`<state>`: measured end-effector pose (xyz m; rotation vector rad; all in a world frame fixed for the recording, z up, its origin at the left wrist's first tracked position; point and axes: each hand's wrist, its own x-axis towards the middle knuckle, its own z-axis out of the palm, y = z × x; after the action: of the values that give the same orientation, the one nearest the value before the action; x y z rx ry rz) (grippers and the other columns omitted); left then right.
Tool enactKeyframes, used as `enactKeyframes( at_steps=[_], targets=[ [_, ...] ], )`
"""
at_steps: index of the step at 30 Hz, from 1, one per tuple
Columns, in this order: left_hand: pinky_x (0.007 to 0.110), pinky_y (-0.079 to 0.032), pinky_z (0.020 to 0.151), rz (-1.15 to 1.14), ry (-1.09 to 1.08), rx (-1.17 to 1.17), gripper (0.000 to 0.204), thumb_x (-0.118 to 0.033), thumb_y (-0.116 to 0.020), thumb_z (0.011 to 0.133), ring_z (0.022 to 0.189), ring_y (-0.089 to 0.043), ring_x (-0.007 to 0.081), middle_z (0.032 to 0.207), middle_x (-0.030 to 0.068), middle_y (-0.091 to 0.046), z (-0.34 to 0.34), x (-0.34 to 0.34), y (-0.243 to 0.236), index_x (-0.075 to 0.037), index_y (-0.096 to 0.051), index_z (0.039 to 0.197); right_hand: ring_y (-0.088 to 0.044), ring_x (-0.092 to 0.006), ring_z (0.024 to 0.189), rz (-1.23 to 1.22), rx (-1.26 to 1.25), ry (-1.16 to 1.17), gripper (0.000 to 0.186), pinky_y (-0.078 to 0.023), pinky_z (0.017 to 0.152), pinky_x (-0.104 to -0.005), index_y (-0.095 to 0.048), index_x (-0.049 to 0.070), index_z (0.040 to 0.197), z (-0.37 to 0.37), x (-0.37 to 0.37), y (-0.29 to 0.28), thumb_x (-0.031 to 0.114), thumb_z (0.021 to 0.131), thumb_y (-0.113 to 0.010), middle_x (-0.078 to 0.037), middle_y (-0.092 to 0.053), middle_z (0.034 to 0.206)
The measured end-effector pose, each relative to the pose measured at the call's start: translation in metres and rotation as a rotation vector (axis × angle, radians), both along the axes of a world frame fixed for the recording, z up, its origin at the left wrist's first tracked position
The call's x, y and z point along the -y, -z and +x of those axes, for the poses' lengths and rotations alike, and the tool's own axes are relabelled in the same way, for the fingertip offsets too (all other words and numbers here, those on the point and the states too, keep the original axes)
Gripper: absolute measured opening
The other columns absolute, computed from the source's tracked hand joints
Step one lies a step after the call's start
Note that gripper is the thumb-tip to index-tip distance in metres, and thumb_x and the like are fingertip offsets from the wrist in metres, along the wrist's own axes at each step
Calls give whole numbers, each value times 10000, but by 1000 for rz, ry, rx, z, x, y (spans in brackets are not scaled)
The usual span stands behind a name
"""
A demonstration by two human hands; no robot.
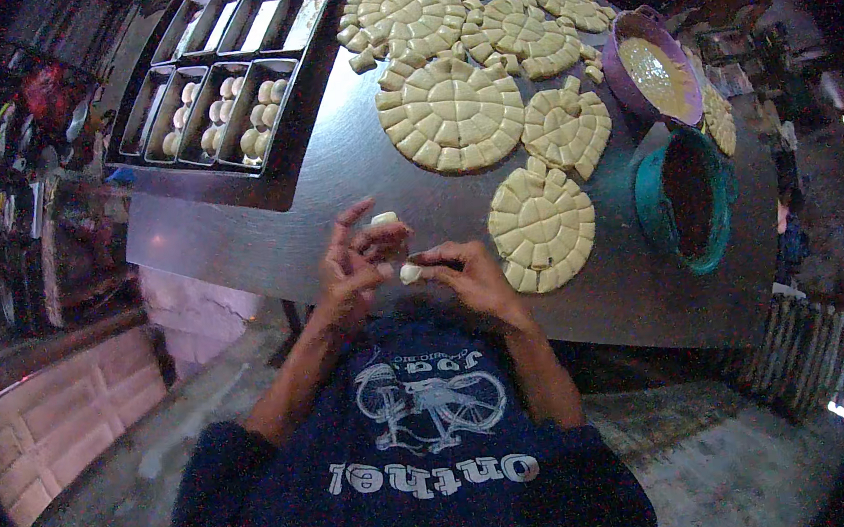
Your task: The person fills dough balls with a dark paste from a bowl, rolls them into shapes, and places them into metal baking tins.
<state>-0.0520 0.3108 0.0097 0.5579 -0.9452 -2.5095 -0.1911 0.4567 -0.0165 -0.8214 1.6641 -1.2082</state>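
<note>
Over the near edge of the table, my two hands are close together in front of my shirt. Slightly blurred, my left hand (353, 256) has its fingers bent and partly apart, with a pale piece of dough (384, 220) resting among them. My right hand (463, 272) pinches a smaller lump of dough (410, 273) between its thumb and fingers, close to the left thumb. Just right of that hand lies a dough round (543, 223), cut into many small pieces. A larger cut round (450, 115) sits farther back.
Joined loaf tins (216, 168) stand on a dark tray at the far left; some hold rows of dough balls (221, 110). More cut rounds (526, 36) cover the back of the metal table (237, 219). At the right are a purple basin (618, 76) with yellowish contents and a teal basin (649, 198).
</note>
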Motion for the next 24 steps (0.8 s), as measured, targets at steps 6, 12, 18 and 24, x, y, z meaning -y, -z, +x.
enactKeyframes(
  at_steps=[6, 12, 18, 24],
  targets=[
    [401, -445, 1019, -71, -281, 33, 596, -15, -656, 794, 1100, -590, 245, 1155, 123, -620, 27, 67, 21, -64, -450, 1351, -658, -294, 928, -175, -811, 66, 282, -533, 819, -367, -677, 60, 1036, 0, 17, 54, -24, 768, -706, -110, -664, 1015],
    [356, -438, 990, -48, -322, 84, 530, -52, -651, 820, 1054, -579, 211, 1134, 104, -607, 41, 82, 24, -44, -474, 1319, -653, -304, 920, -199, -950, 40, 310, -546, 786, -392, -646, 82, 1073, 9, 11, 71, 0, 780, -706, -107, -634, 1100],
    [362, -457, 972, 33, -312, 196, 427, -12, -606, 841, 1047, -594, 201, 1092, 96, -624, 35, 58, 26, -22, -517, 1259, -654, -328, 890, -190, -956, 68, 215, -543, 746, -391, -653, 72, 1033, -4, 9, 65, 66, 820, -679, -129, -648, 1016],
    [341, -476, 949, -41, -285, 211, 373, 3, -604, 856, 1029, -601, 213, 1081, 89, -622, 29, 51, 32, -48, -549, 1222, -606, -365, 886, 235, -1177, 455, 176, -485, 781, -453, -665, 23, 996, -86, -23, 41, 92, 923, -520, -181, -644, 924]
  ],
)
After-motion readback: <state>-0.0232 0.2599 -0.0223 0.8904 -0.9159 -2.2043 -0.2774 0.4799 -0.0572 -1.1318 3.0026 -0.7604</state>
